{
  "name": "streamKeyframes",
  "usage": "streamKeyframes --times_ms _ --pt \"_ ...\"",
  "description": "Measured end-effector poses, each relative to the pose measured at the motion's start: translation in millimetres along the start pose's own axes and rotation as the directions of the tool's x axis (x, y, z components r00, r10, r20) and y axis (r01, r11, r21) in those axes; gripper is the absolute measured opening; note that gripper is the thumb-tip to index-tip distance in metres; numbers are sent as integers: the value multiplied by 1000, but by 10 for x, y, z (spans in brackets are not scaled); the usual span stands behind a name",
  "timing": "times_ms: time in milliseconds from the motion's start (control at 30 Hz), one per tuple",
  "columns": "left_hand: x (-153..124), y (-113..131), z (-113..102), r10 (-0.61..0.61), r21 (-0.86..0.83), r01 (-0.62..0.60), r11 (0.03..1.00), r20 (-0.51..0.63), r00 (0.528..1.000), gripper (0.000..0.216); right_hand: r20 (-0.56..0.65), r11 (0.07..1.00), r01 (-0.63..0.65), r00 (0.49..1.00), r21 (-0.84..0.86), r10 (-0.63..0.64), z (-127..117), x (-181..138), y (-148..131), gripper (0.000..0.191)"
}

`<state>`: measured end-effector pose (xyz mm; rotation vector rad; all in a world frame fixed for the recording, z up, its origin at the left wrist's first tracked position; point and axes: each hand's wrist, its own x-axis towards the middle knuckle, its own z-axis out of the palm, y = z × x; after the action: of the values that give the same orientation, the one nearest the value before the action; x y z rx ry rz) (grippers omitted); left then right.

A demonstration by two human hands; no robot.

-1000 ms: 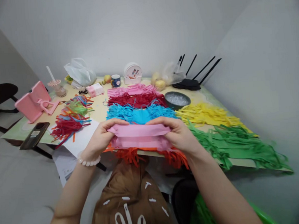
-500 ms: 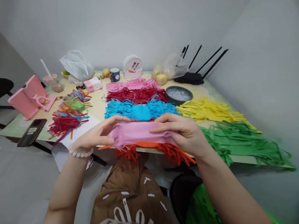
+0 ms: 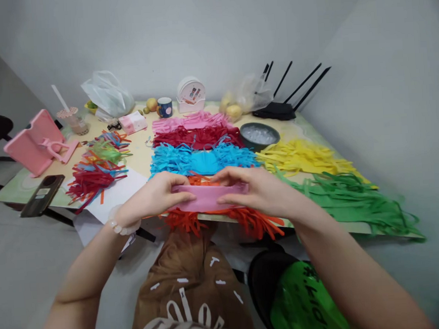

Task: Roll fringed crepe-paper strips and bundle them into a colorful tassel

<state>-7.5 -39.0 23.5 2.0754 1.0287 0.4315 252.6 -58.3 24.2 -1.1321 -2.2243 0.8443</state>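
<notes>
A folded pink paper strip (image 3: 210, 196) is held between both my hands above the table's near edge. My left hand (image 3: 155, 196), a bead bracelet on its wrist, pinches the strip's left end. My right hand (image 3: 256, 188) grips the right end, fingers pressed on top. Just beneath lies orange fringed paper (image 3: 245, 220) hanging over the table edge. Beyond it lie rows of fringed paper: blue (image 3: 200, 159), dark red (image 3: 199, 136) and pink (image 3: 190, 121).
Yellow fringe (image 3: 301, 157) and green fringe (image 3: 348, 201) spread at right. A dark bowl (image 3: 259, 134), a router (image 3: 279, 110), a mug (image 3: 164, 107) and bags stand at the back. At left: mixed scraps (image 3: 93, 169), a pink stand (image 3: 35, 141), a phone (image 3: 43, 194), white paper (image 3: 117, 190).
My hands have moved closer together and lowered the pink strip toward the orange fringe; the strip looks narrower, folded flatter. The view has shifted slightly.
</notes>
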Motion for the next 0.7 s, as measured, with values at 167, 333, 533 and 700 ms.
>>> streamKeyframes --times_ms 167,333,533,700 --pt "4 52 -33 -16 60 17 998 -15 1000 37 -33 999 -14 999 -42 13 113 78 -50 22" --pt "33 81 -77 -12 79 13 997 -8 1000 43 -70 998 -1 998 -68 -4 34 24 -97 26" --pt "37 167 -104 -9 54 5 999 81 997 47 -23 997 -12 1000 -73 10 -52 -36 -154 33" --pt "-3 148 -55 -50 11 49 999 66 997 45 -25 1000 -25 999 -8 25 -31 -52 -124 22"
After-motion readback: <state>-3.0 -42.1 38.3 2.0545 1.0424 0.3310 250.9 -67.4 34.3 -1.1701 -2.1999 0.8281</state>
